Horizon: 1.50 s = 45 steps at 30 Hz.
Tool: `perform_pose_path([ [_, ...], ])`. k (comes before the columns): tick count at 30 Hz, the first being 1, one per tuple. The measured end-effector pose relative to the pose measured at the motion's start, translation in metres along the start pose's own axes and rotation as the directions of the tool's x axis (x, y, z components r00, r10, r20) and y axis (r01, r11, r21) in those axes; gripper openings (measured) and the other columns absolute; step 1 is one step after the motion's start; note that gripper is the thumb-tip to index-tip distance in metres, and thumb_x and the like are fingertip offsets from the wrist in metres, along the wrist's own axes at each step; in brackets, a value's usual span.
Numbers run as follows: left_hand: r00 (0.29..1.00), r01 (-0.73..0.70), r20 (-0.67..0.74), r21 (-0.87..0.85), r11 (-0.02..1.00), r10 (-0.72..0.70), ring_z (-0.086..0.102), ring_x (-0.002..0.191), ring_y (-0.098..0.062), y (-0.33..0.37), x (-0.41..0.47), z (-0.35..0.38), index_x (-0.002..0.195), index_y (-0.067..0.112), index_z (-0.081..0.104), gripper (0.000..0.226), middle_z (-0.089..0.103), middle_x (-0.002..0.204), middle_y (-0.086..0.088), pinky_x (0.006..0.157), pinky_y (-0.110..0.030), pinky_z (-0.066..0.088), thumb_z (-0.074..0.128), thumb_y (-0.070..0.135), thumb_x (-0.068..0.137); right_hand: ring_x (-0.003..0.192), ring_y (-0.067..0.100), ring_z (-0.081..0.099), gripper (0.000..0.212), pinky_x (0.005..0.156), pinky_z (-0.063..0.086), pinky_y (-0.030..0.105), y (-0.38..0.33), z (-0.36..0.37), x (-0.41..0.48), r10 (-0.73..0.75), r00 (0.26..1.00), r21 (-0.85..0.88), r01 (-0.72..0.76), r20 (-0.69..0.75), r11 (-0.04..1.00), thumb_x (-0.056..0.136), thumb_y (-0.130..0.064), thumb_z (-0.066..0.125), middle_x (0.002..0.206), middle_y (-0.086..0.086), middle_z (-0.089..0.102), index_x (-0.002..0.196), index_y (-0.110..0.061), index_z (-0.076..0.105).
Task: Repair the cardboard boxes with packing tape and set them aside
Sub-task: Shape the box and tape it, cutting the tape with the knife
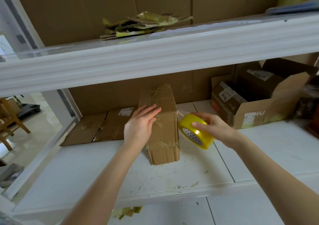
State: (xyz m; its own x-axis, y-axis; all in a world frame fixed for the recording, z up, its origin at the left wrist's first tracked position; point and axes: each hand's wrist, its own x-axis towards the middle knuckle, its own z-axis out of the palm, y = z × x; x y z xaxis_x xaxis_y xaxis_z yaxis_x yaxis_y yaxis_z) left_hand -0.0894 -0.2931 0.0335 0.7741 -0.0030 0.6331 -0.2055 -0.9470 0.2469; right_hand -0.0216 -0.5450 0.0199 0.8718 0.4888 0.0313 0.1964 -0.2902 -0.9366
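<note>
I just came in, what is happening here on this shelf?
A person is taping a cardboard box standing on the white shelf. The left hand presses flat on the box, while the right hand grips a yellow tape roll beside it, with a strip of clear tape stretched from the roll to the box's edge. A flattened carton lies to the left and an open box sits to the right.

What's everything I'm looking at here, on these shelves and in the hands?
cardboard box: one, brown, standing mid-shelf, taped over.
tape roll: one, yellow, right of that box.
flattened box: one, brown, lying behind at left.
open box: one, brown, right, smaller boxes inside.
scrap pile: one, brown and yellowish, upper level.
shelf unit: one, white, two levels.
left hand: flat on the cardboard box.
right hand: grips the tape roll.
</note>
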Motion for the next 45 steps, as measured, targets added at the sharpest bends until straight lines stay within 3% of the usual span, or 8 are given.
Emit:
perform_pose_path([
  [6,1.000,-0.009,0.001,-0.028,1.000,0.009,0.048,0.129,-0.017,0.006,0.004,0.004,0.122,0.023,0.065,0.036,0.061,0.129,0.005,0.095,-0.023,0.038,0.060,0.006,0.091,0.111,0.017,0.055,0.045,0.093,0.049,0.038,-0.018,-0.024,0.005,-0.109,0.977,-0.439,0.019,-0.182,0.898,0.085,-0.043,0.067,0.119,-0.005,0.058,0.128,-0.036,0.055],
  [11,1.000,-0.001,-0.012,-0.059,0.998,0.000,0.048,0.129,-0.018,0.013,0.004,0.007,0.120,0.021,0.066,0.034,0.061,0.128,0.003,0.098,-0.027,0.041,0.058,0.005,0.091,0.104,0.021,0.058,0.040,0.075,0.047,0.033,-0.023,-0.031,0.006,-0.103,0.961,-0.696,-0.108,-0.255,0.710,0.086,-0.054,0.058,0.119,-0.006,0.061,0.123,-0.042,0.051],
  [20,0.990,0.097,-0.080,-0.223,0.970,-0.117,0.038,0.126,0.001,-0.005,-0.014,-0.014,0.140,0.028,0.047,0.050,0.049,0.137,0.011,0.099,-0.013,0.032,0.055,0.010,0.094,0.094,0.027,0.060,0.007,0.076,0.050,0.037,-0.018,-0.011,0.006,-0.140,0.941,-0.671,-0.111,-0.308,0.733,0.090,-0.051,0.050,0.106,-0.002,0.064,0.096,-0.048,0.052],
  [23,0.931,0.303,-0.174,-0.123,0.945,-0.321,0.056,0.109,-0.014,-0.038,-0.051,-0.008,0.126,0.020,0.055,0.034,0.057,0.119,0.000,0.081,-0.024,0.042,0.057,0.014,0.092,0.094,0.027,0.059,0.009,0.080,0.054,0.043,-0.017,-0.008,0.008,-0.144,0.939,-0.651,-0.102,-0.313,0.752,0.092,-0.051,0.048,0.105,-0.002,0.063,0.097,-0.046,0.054],
  [27,0.697,0.555,0.280,0.371,0.744,-0.660,0.049,0.113,-0.026,-0.069,-0.106,0.025,0.127,0.015,0.047,0.039,0.047,0.123,-0.008,0.082,-0.040,0.046,0.051,0.036,0.095,0.090,0.024,0.057,0.006,0.076,0.052,0.039,-0.015,-0.003,0.009,-0.142,0.934,-0.626,-0.103,-0.329,0.773,0.091,-0.053,0.050,0.098,-0.005,0.060,0.092,-0.047,0.053],
  [30,0.618,0.551,0.330,0.465,0.693,-0.714,0.052,0.109,-0.023,-0.076,-0.127,0.036,0.123,0.013,0.049,0.036,0.049,0.117,-0.006,0.077,-0.037,0.048,0.049,0.037,0.096,0.085,0.023,0.057,0.009,0.073,0.052,0.038,-0.012,-0.001,0.008,-0.131,0.931,-0.607,-0.112,-0.341,0.787,0.091,-0.051,0.051,0.092,-0.005,0.060,0.082,-0.048,0.053],
  [38,0.818,0.573,-0.058,-0.003,0.820,-0.572,0.047,0.056,-0.014,-0.007,-0.114,0.000,0.110,0.006,0.058,0.023,0.052,0.067,0.003,0.046,-0.025,0.031,0.040,0.015,0.099,0.074,0.021,0.055,0.008,0.058,0.041,0.027,-0.014,0.003,0.005,-0.137,0.893,-0.604,-0.170,-0.428,0.779,0.088,-0.049,0.053,0.081,-0.007,0.059,0.083,-0.046,0.057],
  [45,0.972,0.219,0.115,-0.133,0.967,-0.204,0.060,0.093,-0.020,0.108,-0.043,-0.016,0.145,0.029,0.037,0.051,0.062,0.106,-0.001,0.079,-0.039,0.052,0.041,0.011,0.098,0.070,0.021,0.054,0.010,0.053,0.036,0.024,-0.021,-0.001,0.004,-0.153,0.872,-0.656,-0.223,-0.465,0.721,0.090,-0.053,0.052,0.079,-0.007,0.058,0.083,-0.047,0.053],
])
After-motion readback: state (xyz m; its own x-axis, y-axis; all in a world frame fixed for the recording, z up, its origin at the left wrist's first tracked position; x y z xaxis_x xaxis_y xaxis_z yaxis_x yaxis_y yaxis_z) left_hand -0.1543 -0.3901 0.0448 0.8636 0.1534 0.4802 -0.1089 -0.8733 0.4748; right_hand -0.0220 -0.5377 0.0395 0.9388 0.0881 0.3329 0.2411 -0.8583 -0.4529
